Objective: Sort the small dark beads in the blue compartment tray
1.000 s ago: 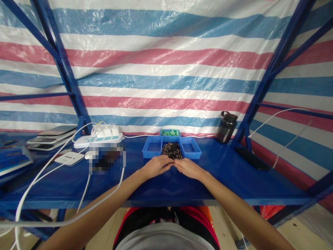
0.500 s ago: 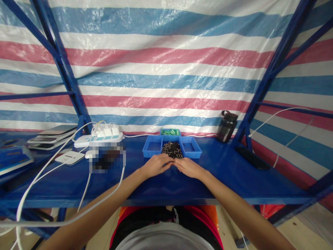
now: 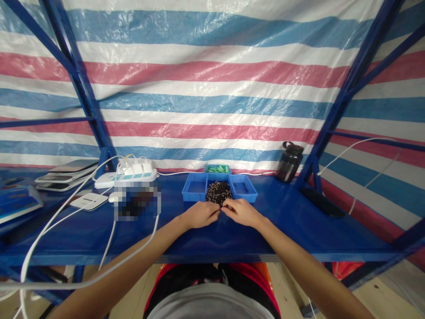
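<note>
**Both hands at the parts tray**

The blue workbench carries a three-compartment blue tray; its middle compartment holds a heap of small dark parts. The left hand and right hand rest just before the tray, fingertips nearly meeting. Fingers are narrowly pinched; whether they grip a part cannot be told.

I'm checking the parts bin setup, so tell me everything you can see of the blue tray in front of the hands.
The blue tray looks like moulded plastic, low-walled, with three compartments side by side. It sits flat on the blue bench, towards the back. The middle compartment is heaped with small dark parts; the outer two look nearly bare. A small box of green pieces stands just behind it. The left hand and right hand meet at its near edge.
</note>
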`<state>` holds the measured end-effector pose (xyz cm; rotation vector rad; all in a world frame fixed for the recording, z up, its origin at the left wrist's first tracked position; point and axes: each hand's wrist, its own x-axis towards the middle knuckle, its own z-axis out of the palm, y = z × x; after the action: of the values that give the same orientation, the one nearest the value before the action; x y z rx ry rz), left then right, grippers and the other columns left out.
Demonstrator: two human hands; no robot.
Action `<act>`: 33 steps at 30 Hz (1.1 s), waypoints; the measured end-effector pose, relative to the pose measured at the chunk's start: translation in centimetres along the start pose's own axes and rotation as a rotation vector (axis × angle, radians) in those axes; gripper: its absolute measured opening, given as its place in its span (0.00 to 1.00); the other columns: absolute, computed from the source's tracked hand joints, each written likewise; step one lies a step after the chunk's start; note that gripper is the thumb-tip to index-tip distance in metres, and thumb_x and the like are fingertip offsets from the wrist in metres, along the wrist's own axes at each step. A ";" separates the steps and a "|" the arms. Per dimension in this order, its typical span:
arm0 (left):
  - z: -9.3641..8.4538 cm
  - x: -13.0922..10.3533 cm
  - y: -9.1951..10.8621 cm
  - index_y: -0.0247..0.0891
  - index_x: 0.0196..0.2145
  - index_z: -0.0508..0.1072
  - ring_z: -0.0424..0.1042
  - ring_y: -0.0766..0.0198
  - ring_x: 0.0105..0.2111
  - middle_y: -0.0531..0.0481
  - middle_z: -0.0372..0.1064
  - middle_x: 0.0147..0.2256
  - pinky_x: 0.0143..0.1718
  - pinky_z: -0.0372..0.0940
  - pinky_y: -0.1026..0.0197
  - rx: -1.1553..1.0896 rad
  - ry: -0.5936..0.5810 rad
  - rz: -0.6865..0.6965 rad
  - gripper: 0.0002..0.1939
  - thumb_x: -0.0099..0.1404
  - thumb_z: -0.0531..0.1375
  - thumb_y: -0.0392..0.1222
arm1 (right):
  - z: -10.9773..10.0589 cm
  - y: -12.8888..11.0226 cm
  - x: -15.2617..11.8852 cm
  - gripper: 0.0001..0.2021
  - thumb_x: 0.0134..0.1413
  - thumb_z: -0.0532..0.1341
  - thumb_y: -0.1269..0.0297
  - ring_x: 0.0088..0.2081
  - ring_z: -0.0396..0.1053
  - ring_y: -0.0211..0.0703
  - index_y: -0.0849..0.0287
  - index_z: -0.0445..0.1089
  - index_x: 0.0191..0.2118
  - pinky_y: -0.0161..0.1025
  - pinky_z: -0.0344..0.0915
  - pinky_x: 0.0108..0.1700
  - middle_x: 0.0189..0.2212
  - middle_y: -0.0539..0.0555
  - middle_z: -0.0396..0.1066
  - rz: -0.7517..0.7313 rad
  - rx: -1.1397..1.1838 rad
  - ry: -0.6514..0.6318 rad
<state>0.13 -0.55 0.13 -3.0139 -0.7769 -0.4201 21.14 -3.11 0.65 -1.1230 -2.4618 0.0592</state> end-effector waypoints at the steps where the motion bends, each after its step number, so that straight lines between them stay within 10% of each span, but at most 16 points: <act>1: 0.0 0.0 -0.1 0.37 0.37 0.66 0.69 0.63 0.34 0.49 0.69 0.33 0.36 0.60 0.65 0.001 -0.003 -0.003 0.11 0.70 0.45 0.41 | 0.0 0.0 0.0 0.08 0.62 0.54 0.61 0.28 0.69 0.38 0.57 0.66 0.41 0.33 0.56 0.31 0.25 0.49 0.71 0.011 0.013 0.004; 24: 0.4 0.0 -0.7 0.40 0.36 0.64 0.71 0.62 0.31 0.52 0.70 0.30 0.32 0.60 0.65 0.028 0.051 -0.172 0.12 0.71 0.44 0.43 | 0.2 0.5 0.0 0.17 0.52 0.50 0.80 0.46 0.65 0.41 0.58 0.66 0.45 0.38 0.62 0.50 0.43 0.55 0.67 -0.184 0.045 0.014; 33: 0.3 0.0 -0.8 0.41 0.42 0.65 0.72 0.60 0.33 0.50 0.72 0.33 0.33 0.61 0.63 0.031 0.041 -0.226 0.16 0.71 0.44 0.52 | -1.3 2.5 0.0 0.20 0.57 0.50 0.73 0.46 0.67 0.47 0.56 0.60 0.56 0.42 0.65 0.48 0.52 0.58 0.63 0.303 -0.131 0.359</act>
<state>-0.14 0.20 -0.19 -2.8882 -1.1141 -0.4661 23.41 -1.62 1.30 -1.4180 -1.9908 -0.1992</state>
